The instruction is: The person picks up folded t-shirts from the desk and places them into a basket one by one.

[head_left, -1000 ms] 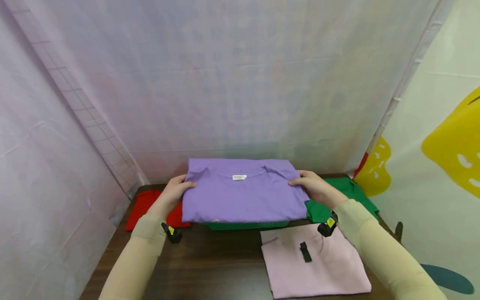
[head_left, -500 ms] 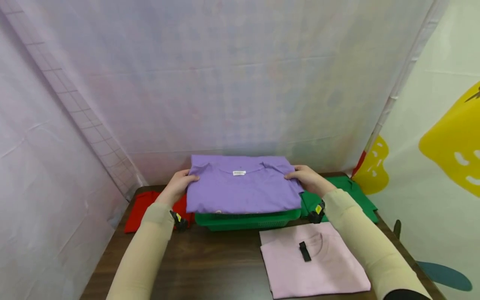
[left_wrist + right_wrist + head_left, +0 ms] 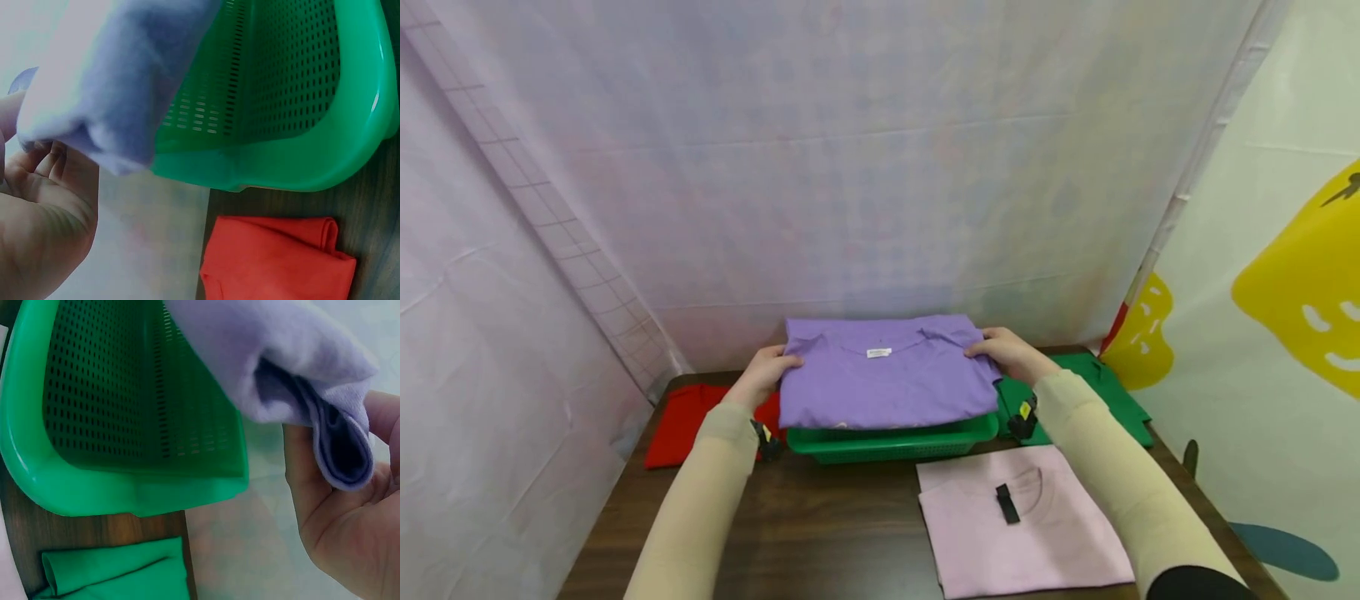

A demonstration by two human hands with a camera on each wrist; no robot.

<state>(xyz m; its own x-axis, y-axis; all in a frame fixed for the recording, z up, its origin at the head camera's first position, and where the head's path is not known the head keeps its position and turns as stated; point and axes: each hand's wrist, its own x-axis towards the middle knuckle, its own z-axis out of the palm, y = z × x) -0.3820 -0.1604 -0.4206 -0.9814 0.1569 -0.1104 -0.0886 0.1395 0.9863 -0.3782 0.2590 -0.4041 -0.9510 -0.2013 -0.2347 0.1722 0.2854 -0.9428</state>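
A folded purple T-shirt with a white neck label is held out flat over a green plastic basket. My left hand pinches its left edge, thumb on top and fingers beneath. On the opposite edge, my right hand grips the folded layers the same way. In the left wrist view the purple shirt hangs above the basket's perforated inside. Seen from the right wrist, the rolled fold of the shirt sits between thumb and fingers, beyond the basket rim.
A folded red garment lies left of the basket, and a folded green one lies to its right. Nearer, a folded pink shirt with a black label rests on the dark wooden table. A pale curtain hangs behind.
Both hands have shifted slightly inward with the purple shirt, its front edge rising in the view. More of the green basket now shows below it.
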